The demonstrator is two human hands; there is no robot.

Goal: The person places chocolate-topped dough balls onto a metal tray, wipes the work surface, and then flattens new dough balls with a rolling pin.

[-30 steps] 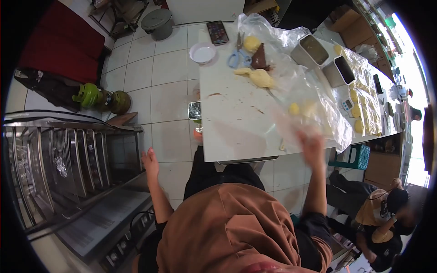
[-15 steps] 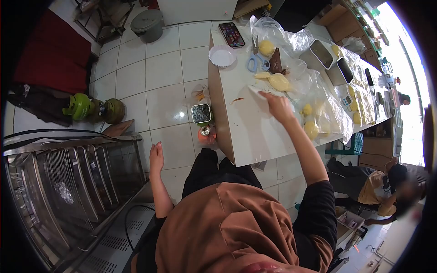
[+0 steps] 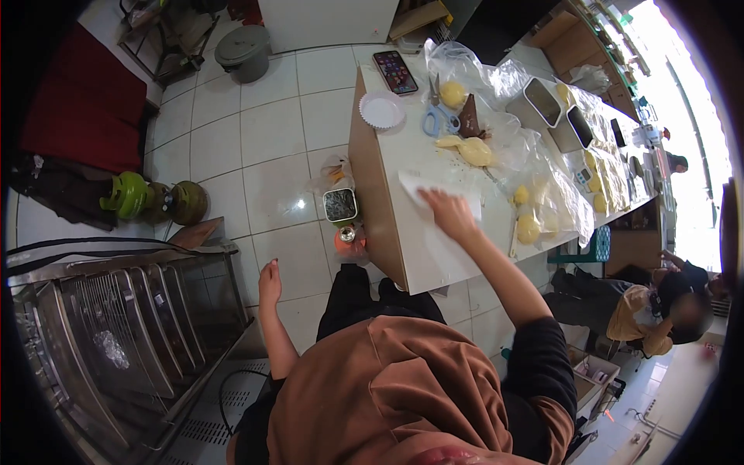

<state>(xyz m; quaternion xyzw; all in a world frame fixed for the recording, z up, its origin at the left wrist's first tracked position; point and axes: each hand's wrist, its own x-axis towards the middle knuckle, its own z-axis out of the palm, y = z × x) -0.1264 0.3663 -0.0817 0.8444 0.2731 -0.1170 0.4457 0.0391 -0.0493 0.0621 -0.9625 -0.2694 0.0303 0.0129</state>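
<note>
My right hand point(image 3: 449, 214) is on the white worktop, its fingers pressed over a thin white sheet point(image 3: 412, 186) that looks like paper or a wipe. The sheet lies against the surface, partly hidden under the fingers. My left hand point(image 3: 270, 284) hangs beside my body over the floor, holding nothing, fingers loosely stretched. Beyond the right hand lie a yellow-filled piping bag point(image 3: 471, 150), a brown-filled piping bag point(image 3: 470, 120) and blue-handled scissors point(image 3: 440, 120).
On the worktop point(image 3: 434, 263) are a phone point(image 3: 395, 72), a white paper cup liner point(image 3: 381, 111), yellow dough balls point(image 3: 528, 229) under plastic film and metal loaf tins point(image 3: 542, 102). A metal tray rack point(image 3: 132, 333) stands at left. Another person point(image 3: 635, 314) is at right.
My right hand has slid the white sheet toward me and slightly left across the worktop. The brown smear seen there before no longer shows. My left hand has dropped slightly.
</note>
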